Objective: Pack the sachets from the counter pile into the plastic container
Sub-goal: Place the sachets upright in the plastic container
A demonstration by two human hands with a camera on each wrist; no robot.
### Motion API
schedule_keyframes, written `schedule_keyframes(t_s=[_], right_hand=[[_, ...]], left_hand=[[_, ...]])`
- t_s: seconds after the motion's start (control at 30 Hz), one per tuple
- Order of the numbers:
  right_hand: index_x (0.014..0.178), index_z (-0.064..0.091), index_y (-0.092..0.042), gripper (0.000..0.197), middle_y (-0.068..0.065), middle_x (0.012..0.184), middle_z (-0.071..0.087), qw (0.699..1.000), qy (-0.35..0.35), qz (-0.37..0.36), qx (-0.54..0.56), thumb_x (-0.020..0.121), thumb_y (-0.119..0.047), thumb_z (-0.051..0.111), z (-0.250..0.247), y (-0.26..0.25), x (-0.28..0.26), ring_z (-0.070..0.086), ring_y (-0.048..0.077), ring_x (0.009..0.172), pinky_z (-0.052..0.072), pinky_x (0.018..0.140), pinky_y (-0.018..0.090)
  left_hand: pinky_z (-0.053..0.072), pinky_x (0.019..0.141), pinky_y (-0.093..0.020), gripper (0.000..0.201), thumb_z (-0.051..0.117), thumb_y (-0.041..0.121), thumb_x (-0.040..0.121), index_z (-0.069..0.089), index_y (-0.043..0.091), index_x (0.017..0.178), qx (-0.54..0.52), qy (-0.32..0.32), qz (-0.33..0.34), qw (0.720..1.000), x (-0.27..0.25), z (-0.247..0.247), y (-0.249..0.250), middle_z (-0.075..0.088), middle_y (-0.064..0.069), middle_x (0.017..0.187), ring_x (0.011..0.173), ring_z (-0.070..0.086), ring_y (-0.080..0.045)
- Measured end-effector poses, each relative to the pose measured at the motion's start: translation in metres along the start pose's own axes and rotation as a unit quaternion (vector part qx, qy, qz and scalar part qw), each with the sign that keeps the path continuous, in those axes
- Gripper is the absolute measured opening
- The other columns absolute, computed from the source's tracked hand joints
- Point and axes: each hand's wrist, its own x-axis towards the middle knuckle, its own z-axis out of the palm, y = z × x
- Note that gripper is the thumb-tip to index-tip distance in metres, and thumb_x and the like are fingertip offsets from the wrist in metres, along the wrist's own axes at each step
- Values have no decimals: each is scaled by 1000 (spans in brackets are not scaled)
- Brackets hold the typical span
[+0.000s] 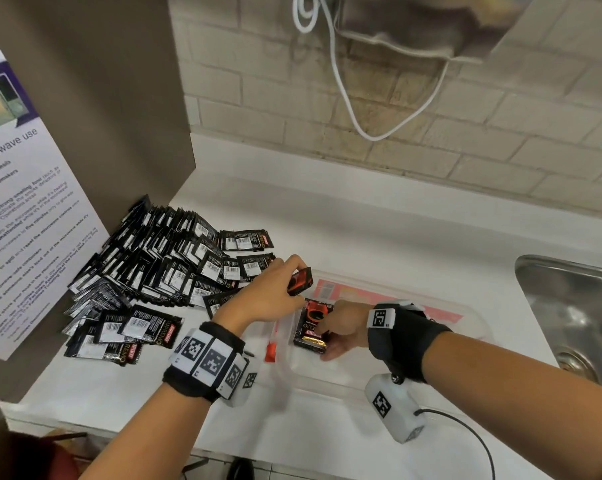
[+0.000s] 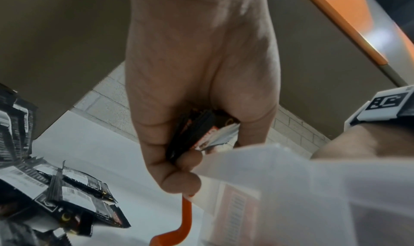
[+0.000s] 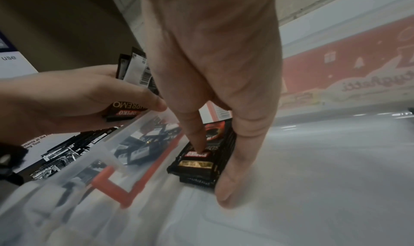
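A big pile of black sachets (image 1: 154, 268) lies on the white counter at the left. To its right stands the clear plastic container (image 1: 389, 379) with a red clip (image 1: 271, 351) on its left end. My left hand (image 1: 287, 284) hovers over the container's left rim and grips a small bundle of sachets (image 1: 300, 281), seen edge-on in the left wrist view (image 2: 197, 131). A stack of sachets (image 1: 311, 327) lies on the container floor. My right hand (image 1: 330, 336) rests on that stack (image 3: 201, 163), index finger (image 3: 192, 134) pressing its top and thumb (image 3: 233, 179) straight along its side.
A steel sink (image 1: 576, 313) sits at the right of the counter. A brown panel with a microwave notice (image 1: 26, 209) bounds the left side. A white cable (image 1: 341, 84) hangs on the brick wall behind. A red label (image 3: 349, 69) shows through the container's far wall.
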Motion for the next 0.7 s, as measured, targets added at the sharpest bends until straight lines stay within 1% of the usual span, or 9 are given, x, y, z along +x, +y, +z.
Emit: schedule_keyframes(t_s=[0.07,0.17,0.23,0.3,0.4,0.5,0.57,0.63,0.7], right_hand=[[132,48,3,35,25,125,61,1000,8,14,19,98,-1,57,0,0,-1,65,36,108,52,100,45],[126,50,0,29,22,111,61,1000,5,9,22,98,-3,58,-2,-1,-2,64,36,101,55,95,46],[127,50,1,29,21,108,62,1000,2,11,23,99,-5,58,-2,0,-6,65,38,105,55,96,47],[128,49,2,32,21,109,63,1000,-2,10,16,99,-7,59,-3,2,-8,64,40,113,54,96,48],[126,46,-6,33,20,113,61,1000,-5,-4,-4,97,-9,62,-7,4,-14,63,41,116,53,98,49],[128,47,-2,31,22,125,57,1000,17,-23,10,99,-9,58,-17,6,-22,66,40,107,54,96,52],[126,51,2,27,18,119,58,998,33,-55,11,100,-6,50,-23,7,-29,66,34,94,56,93,52],[126,52,1,26,18,114,61,992,33,-117,21,102,-5,45,-30,7,-38,64,31,89,58,89,48],[126,53,1,27,19,106,64,977,18,-192,89,104,-10,43,-36,6,-47,65,29,83,60,77,43]], left_hand=[[36,64,-18,38,69,21,88,43,34,113,3,3,-1,1000,0,0,0,43,6,103,84,51,-8],[38,65,-19,41,71,22,87,44,35,114,8,6,-5,1000,0,1,0,43,6,105,88,52,-9],[39,67,-19,42,73,26,86,43,36,114,11,9,-6,1000,-1,1,1,43,6,107,92,53,-10],[38,69,-18,44,76,34,85,43,36,114,13,21,-3,1000,-2,0,3,44,7,108,93,51,-8],[38,67,-22,46,78,42,82,46,30,112,30,68,11,997,-4,-3,8,49,4,105,91,51,-9],[35,63,-25,40,78,40,82,49,23,102,59,101,26,993,-5,-8,18,52,5,92,87,47,-13],[34,63,-25,37,78,35,82,47,23,100,67,84,37,994,-5,-12,26,50,6,91,90,43,-14],[36,67,-28,34,75,28,83,45,26,99,59,37,44,997,-7,-15,35,49,4,94,95,42,-16],[39,73,-31,32,72,26,83,44,30,96,29,-14,46,998,-9,-19,44,49,2,99,96,43,-18]])
